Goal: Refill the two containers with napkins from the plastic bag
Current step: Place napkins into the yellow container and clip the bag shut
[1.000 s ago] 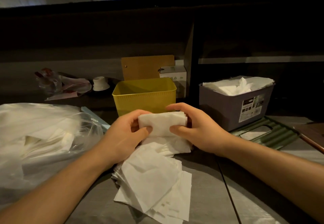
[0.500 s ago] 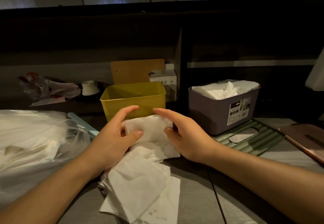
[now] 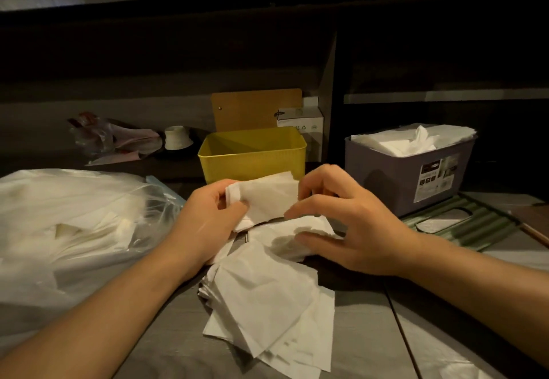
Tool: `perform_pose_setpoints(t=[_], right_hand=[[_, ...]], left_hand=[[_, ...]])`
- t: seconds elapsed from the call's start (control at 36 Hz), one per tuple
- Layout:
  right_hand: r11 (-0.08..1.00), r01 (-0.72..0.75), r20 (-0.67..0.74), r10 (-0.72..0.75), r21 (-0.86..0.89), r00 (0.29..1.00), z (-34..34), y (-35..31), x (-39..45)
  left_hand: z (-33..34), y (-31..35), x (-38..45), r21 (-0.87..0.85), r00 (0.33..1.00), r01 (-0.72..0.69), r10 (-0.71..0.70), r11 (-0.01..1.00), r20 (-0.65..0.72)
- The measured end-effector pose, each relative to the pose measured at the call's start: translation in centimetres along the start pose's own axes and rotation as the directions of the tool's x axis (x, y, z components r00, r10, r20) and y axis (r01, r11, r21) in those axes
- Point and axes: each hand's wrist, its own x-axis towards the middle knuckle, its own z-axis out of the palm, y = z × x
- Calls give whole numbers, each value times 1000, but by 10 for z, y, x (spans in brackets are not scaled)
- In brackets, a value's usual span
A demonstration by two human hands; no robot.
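Note:
My left hand (image 3: 208,218) grips the left end of a small stack of white napkins (image 3: 264,197), held just above the table in front of the yellow container (image 3: 252,167), which looks empty. My right hand (image 3: 347,221) has its fingers curled at the stack's right edge, with its lower finger on a crumpled napkin (image 3: 297,230) beneath. A loose pile of napkins (image 3: 267,304) lies on the table under my hands. The clear plastic bag (image 3: 74,215) with more napkins sits at the left. The purple container (image 3: 395,182) at the right is full of napkins.
A green ribbed lid (image 3: 475,230) lies in front of the purple container, with a wooden board (image 3: 534,221) at the right edge. Behind the yellow container stand a wooden lid (image 3: 255,108) and a white box (image 3: 300,123). A small white cup (image 3: 177,138) and crumpled wrap (image 3: 104,138) sit back left.
Both hands opened around the stack half a second ago. Now the left grips it again and the right hand's fingers have curled at its right edge, lower than before.

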Motion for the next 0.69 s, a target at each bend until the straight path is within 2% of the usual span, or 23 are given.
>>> perform_pose_setpoints(t=[0.06, 0.11, 0.22, 0.39, 0.58, 0.69], right_hand=[[999, 38, 132, -36, -14, 991, 2, 4, -1], [1000, -17, 264, 20, -12, 964, 5, 8, -2], [985, -171, 310, 169, -19, 936, 5, 9, 0], [953, -303, 244, 290, 15, 925, 5, 7, 1], [866, -484, 62, 480, 129, 875, 11, 14, 2], [823, -528, 2, 539, 210, 842, 15, 14, 8]], left_hand=[[0, 1, -1, -4, 1000, 12, -12, 1000, 1], [0, 2, -2, -18, 1000, 17, -16, 1000, 10], [0, 3, -2, -4, 999, 8, -8, 1000, 45], [2, 5, -2, 29, 995, -24, 22, 999, 97], [5, 8, -4, -90, 984, -5, 21, 996, 179], [5, 9, -5, -173, 968, -14, 57, 985, 244]])
